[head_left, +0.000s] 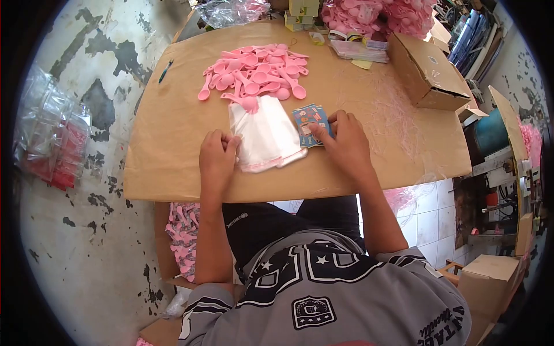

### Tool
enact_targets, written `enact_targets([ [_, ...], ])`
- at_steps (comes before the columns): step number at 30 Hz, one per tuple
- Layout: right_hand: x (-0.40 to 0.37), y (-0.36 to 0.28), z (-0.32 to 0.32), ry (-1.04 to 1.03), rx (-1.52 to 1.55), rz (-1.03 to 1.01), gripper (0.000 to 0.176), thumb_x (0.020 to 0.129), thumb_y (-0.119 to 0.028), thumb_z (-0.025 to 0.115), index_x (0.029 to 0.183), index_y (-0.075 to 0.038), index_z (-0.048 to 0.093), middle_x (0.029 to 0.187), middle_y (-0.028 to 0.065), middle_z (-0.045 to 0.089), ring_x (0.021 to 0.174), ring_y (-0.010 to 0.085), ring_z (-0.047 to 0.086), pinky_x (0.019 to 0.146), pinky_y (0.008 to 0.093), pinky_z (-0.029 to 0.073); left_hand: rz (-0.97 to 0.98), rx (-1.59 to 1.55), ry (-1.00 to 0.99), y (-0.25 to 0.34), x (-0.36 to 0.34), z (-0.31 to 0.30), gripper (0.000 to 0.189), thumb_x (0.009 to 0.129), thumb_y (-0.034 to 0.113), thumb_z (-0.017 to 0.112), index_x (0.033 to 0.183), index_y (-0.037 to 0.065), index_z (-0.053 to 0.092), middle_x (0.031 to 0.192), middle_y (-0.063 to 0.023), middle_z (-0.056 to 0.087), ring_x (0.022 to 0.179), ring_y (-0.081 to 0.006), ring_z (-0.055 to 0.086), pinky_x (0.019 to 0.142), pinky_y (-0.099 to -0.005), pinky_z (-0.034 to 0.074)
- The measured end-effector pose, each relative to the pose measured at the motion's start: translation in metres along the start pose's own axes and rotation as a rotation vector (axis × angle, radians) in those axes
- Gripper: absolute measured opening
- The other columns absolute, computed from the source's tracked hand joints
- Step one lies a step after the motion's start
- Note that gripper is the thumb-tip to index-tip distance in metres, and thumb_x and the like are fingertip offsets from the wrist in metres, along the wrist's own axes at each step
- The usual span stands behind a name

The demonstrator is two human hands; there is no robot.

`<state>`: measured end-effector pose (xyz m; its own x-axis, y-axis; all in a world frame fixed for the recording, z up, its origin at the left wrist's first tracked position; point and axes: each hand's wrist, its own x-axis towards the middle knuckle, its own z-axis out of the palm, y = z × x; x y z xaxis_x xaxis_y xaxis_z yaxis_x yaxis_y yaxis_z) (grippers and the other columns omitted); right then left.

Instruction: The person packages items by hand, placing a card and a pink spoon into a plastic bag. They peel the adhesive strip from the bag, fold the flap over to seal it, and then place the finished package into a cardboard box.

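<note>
Grey jersey [323, 288] fills the bottom of the view. Down below, nearer than the bag stack [266, 135] and off to its left, loose pink spoons [183, 236] lie heaped under the surface [167, 173].

Now the brown cardboard surface itself: its near edge runs straight across, just this side of the bag stack. Left hand [218, 155] sits at the bag stack's near-left corner, fingers curled in, tips against its edge. Whether they pinch a sheet, I cannot tell. Right hand [345, 143] is on the stack's other side, fingers laid together and pressed flat on the blue cards [306, 121], which lie just beside the stack's right edge.

Room to move? Plenty of bare cardboard left of the bag stack, right out to the surface's edge. Right of it there is open ground too, strewn with thin pale shreds.

Beyond the bag stack, touching its far end, the spoon pile [257, 72] spreads wide. Far-left of the stack a pen [165, 70] lies alone near the edge. Far-right of it, a cardboard box [430, 72] crowds the corner.
</note>
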<state>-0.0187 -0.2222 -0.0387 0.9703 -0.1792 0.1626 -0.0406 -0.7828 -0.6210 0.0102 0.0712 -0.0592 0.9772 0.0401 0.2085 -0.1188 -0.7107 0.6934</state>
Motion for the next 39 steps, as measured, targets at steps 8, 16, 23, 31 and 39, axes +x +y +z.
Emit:
enact_targets([
  [8,0.010,0.011,0.007,0.061,0.213,0.101,0.045,0.090,-0.042,0.081,0.100,-0.002,0.062,0.084,0.0116,0.067,0.077,0.0271,0.065,0.071,0.0421,0.051,-0.164,-0.340,-0.053,-0.010,0.006,-0.022,0.021,0.097,0.011,0.073,0.107,-0.003,0.061,0.081,-0.0045,0.064,0.065,-0.0114,0.057,0.057,-0.0289,0.047],
  [16,0.012,0.024,0.013,0.167,0.391,0.061,0.033,0.099,-0.031,0.072,0.093,0.001,0.067,0.075,0.0122,0.066,0.065,0.0233,0.060,0.064,0.0386,0.048,-0.336,-0.531,-0.228,-0.026,0.011,-0.039,0.022,0.092,0.008,0.079,0.107,-0.005,0.069,0.077,-0.0003,0.064,0.061,-0.0071,0.052,0.055,-0.0244,0.042],
  [23,0.016,0.030,0.024,0.389,0.461,-0.114,0.029,0.107,-0.024,0.062,0.104,0.003,0.071,0.079,0.0122,0.065,0.072,0.0186,0.058,0.069,0.0351,0.047,-0.248,-0.485,-0.125,-0.034,0.000,-0.038,0.027,0.101,0.021,0.071,0.100,-0.006,0.075,0.073,0.0021,0.063,0.060,-0.0059,0.049,0.054,-0.0258,0.039],
  [31,0.011,0.018,0.016,0.403,0.797,-0.108,0.035,0.113,-0.027,0.053,0.090,-0.001,0.062,0.072,-0.0039,0.052,0.069,0.0034,0.043,0.059,0.0260,0.037,-0.247,-0.472,-0.004,-0.045,-0.017,-0.045,0.030,0.103,0.019,0.068,0.110,-0.009,0.075,0.079,0.0011,0.069,0.067,-0.0049,0.057,0.059,-0.0245,0.045],
  [39,-0.025,-0.044,0.018,-0.018,0.678,-0.330,0.029,0.110,-0.025,0.057,0.094,-0.001,0.063,0.073,0.0056,0.062,0.065,0.0127,0.056,0.059,0.0342,0.044,-0.176,-0.569,-0.037,-0.036,-0.029,-0.021,0.029,0.105,0.021,0.067,0.112,-0.004,0.076,0.080,0.0032,0.065,0.071,-0.0039,0.054,0.062,-0.0230,0.043],
])
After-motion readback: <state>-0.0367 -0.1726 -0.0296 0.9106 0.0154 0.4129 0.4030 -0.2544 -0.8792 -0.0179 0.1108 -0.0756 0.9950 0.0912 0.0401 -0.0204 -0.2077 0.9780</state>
